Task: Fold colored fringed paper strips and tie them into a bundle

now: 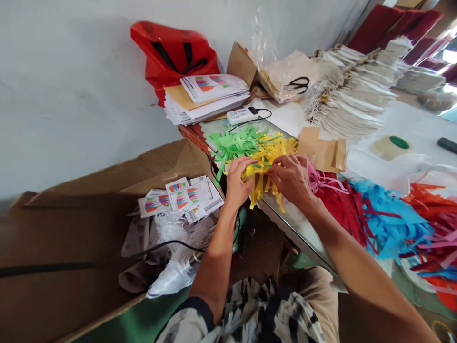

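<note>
Yellow fringed paper (275, 146) lies at the table's near edge, with some strips hanging over it. My left hand (238, 182) curls its fingers on the left part of this yellow fringe. At its right part, my right hand (292, 178) pinches the fringe between thumb and fingers. Green fringed paper (238, 142) is spread just beyond my left hand. Beside my right hand are pink strips (323, 181), then dark red fringe (341, 209) and blue fringe (391, 216). The fingertips partly cover what they pinch.
An open cardboard box (71, 238) on the left holds printed cards (185, 197) and white strings. Behind the fringe are a paper stack (210, 97), a white device (243, 115) with a cable, scissors (299, 85), a brown paper piece (321, 148) and corded off-white bundles (357, 90).
</note>
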Motion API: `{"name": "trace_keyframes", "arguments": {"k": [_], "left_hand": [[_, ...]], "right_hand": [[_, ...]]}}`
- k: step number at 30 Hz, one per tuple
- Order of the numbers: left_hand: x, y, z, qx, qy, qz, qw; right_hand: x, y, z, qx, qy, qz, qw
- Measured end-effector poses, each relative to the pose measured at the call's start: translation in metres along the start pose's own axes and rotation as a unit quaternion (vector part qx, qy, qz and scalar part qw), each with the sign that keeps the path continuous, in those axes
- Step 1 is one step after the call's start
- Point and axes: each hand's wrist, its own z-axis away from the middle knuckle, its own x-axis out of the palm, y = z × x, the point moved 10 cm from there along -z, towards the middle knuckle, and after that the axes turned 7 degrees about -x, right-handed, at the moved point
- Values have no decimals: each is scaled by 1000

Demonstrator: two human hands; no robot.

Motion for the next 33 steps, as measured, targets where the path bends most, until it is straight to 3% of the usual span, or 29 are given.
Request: {"name": "trace_keyframes", "arguments": {"k": [4, 9, 14, 20, 27, 33], "left_hand": [[7, 1, 0, 10, -15, -18, 1000], [-5, 0, -2, -2, 35, 20, 999], [-8, 5, -3, 1, 30, 43, 999], [-11, -3, -4, -34, 60, 44, 997], [-10, 12, -5, 43, 52, 0, 998], [0, 10, -9, 52, 24, -43, 997]], "right_hand": [[-4, 8, -5, -1, 7, -31, 1000], [-6, 18, -13, 1, -16, -97, 995], [-18, 25, -17, 24, 37, -167, 985], [-26, 21, -17, 27, 64, -173, 983], [-21, 28, -18, 40, 63, -213, 974], [-18, 29, -19, 35, 56, -244, 968]]}}
